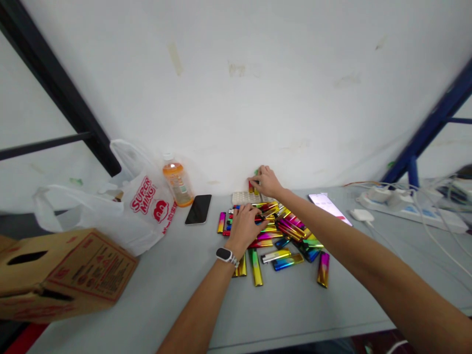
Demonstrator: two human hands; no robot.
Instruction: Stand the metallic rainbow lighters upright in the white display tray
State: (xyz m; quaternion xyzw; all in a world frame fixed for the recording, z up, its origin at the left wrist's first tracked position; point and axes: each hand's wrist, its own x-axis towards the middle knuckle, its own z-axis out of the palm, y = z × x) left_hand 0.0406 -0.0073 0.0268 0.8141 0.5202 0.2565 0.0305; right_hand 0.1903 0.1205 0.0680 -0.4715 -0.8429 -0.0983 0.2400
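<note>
Shiny multicoloured lighters [287,261] lie in a loose heap on the grey table, several scattered at its front edge. My left hand [245,223], with a watch on its wrist, rests on the left side of the heap, its fingers apart and touching lighters. Behind the heap, near the wall, is a white tray with small holes [245,198]. Over this tray my right hand [268,182] pinches a red-and-yellow lighter [251,187], which stands upright. Its lower end is at the tray; whether it sits in a hole I cannot tell.
Left of the heap are a black phone [198,209], an orange drink bottle [178,182], a white plastic bag [136,216] and a cardboard box [73,275]. At right lie a lit phone [328,207], a white charger [362,215] and a power strip [413,209] with cables.
</note>
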